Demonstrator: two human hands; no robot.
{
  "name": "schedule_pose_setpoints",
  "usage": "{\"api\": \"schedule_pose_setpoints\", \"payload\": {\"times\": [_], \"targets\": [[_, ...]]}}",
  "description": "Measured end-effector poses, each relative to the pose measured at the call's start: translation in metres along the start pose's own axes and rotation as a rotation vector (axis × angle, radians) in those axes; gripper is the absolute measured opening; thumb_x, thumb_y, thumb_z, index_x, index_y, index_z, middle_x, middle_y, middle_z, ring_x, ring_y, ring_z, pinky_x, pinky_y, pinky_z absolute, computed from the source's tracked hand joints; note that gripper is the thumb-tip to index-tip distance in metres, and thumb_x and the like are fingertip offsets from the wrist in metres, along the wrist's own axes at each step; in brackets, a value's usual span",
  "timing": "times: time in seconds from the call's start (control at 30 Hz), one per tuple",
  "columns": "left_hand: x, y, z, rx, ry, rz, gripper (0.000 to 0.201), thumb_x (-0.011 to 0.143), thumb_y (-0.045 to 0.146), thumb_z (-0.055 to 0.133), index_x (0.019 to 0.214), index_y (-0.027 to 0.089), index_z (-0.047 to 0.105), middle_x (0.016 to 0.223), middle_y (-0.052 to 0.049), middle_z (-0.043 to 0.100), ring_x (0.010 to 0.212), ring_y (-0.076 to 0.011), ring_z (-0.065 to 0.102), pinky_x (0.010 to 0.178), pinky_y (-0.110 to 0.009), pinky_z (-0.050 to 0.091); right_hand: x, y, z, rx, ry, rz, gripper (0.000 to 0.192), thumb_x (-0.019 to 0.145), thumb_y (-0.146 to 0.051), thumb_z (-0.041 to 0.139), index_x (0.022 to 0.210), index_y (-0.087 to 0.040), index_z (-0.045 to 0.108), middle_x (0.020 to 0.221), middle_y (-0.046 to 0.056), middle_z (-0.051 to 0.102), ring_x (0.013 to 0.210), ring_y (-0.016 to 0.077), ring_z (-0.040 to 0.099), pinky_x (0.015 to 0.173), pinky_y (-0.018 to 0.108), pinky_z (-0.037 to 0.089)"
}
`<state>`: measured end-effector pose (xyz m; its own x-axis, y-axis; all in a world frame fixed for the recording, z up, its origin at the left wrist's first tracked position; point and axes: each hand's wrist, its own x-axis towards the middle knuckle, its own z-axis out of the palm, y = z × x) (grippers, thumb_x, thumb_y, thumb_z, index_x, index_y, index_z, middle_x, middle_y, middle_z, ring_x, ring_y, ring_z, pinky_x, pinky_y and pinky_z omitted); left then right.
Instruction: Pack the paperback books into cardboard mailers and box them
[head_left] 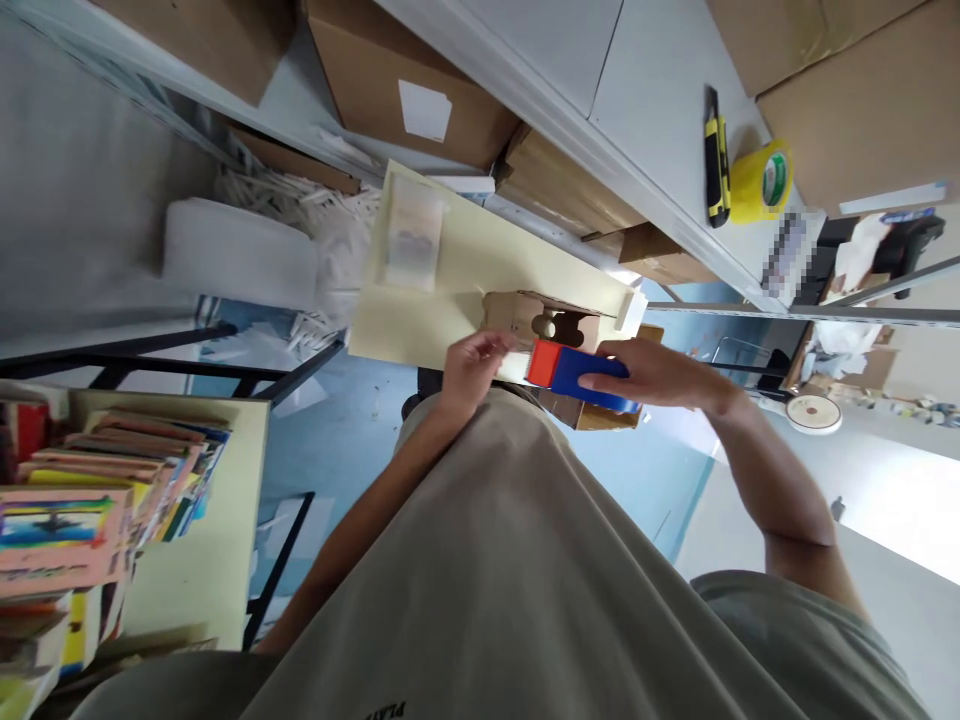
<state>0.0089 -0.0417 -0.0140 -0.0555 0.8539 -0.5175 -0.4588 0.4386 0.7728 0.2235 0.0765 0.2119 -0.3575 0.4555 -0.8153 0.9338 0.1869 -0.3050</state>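
My right hand (649, 373) grips a long blue box (574, 375) with a red end, thumb on the near side and fingers over the far side. The red end points left, toward my left hand (474, 368). Beside that end, my left hand has its thumb and fingers drawn together in a pinch; what is between them, if anything, is too small to make out. Just beyond the blue box, an open brown cardboard carton (514, 312) with rounded cutouts rests on the pale yellow tabletop (469, 260).
A clear plastic bag (414, 235) lies on the tabletop's left part. On the grey shelf (637, 90) are a yellow-black box cutter (716, 165) and a yellow tape roll (761, 182). Brown boxes (412, 90) line the back. Coloured books or packets (135, 470) fill a table at left.
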Motion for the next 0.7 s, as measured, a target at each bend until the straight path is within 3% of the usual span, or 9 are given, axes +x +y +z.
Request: {"api": "schedule_pose_setpoints", "payload": {"times": [0.1, 0.2, 0.43, 0.57, 0.7], "targets": [[0.021, -0.011, -0.016, -0.009, 0.082, -0.004, 0.039, 0.083, 0.060, 0.093, 0.087, 0.023, 0.081, 0.072, -0.001, 0.070, 0.058, -0.0121, 0.049, 0.056, -0.029, 0.040, -0.013, -0.003, -0.027, -0.022, -0.053, 0.127, 0.074, 0.099, -0.098, 0.062, 0.091, -0.025, 0.072, 0.073, 0.005, 0.073, 0.062, 0.0220, 0.066, 0.058, 0.037, 0.043], [0.042, -0.025, -0.019, -0.027, 0.082, -0.061, 0.041, 0.080, 0.057, 0.097, 0.084, 0.021, 0.078, 0.074, -0.002, 0.071, 0.059, -0.0110, 0.049, 0.056, -0.028, 0.040, -0.016, -0.009, -0.038, -0.055, -0.006, 0.166, 0.074, 0.096, -0.100, 0.065, 0.083, -0.027, 0.070, 0.070, 0.004, 0.069, 0.061, 0.0214, 0.064, 0.058, 0.037, 0.042], [0.064, -0.055, -0.001, -0.069, 0.100, -0.101, 0.043, 0.084, 0.059, 0.096, 0.088, 0.022, 0.074, 0.081, -0.001, 0.073, 0.060, -0.0102, 0.050, 0.056, -0.028, 0.040, 0.010, -0.019, -0.027, -0.102, 0.029, 0.170, 0.066, 0.100, -0.090, 0.069, 0.091, -0.025, 0.075, 0.070, 0.004, 0.069, 0.067, 0.0235, 0.067, 0.065, 0.037, 0.045], [0.067, -0.068, -0.004, -0.072, 0.119, -0.121, 0.044, 0.084, 0.060, 0.097, 0.091, 0.023, 0.075, 0.089, -0.002, 0.076, 0.063, -0.0104, 0.058, 0.055, -0.027, 0.042, 0.024, -0.012, -0.019, -0.156, 0.058, 0.191, 0.062, 0.100, -0.085, 0.074, 0.092, -0.023, 0.077, 0.074, 0.007, 0.073, 0.073, 0.0257, 0.069, 0.070, 0.038, 0.045], [0.069, -0.077, -0.008, -0.072, 0.123, -0.138, 0.045, 0.082, 0.061, 0.099, 0.090, 0.022, 0.076, 0.082, 0.001, 0.071, 0.055, -0.0076, 0.047, 0.051, -0.028, 0.036, 0.031, -0.008, -0.014, -0.179, 0.045, 0.206, 0.059, 0.102, -0.081, 0.075, 0.094, -0.023, 0.078, 0.078, 0.009, 0.076, 0.078, 0.0283, 0.072, 0.073, 0.039, 0.046]]}}
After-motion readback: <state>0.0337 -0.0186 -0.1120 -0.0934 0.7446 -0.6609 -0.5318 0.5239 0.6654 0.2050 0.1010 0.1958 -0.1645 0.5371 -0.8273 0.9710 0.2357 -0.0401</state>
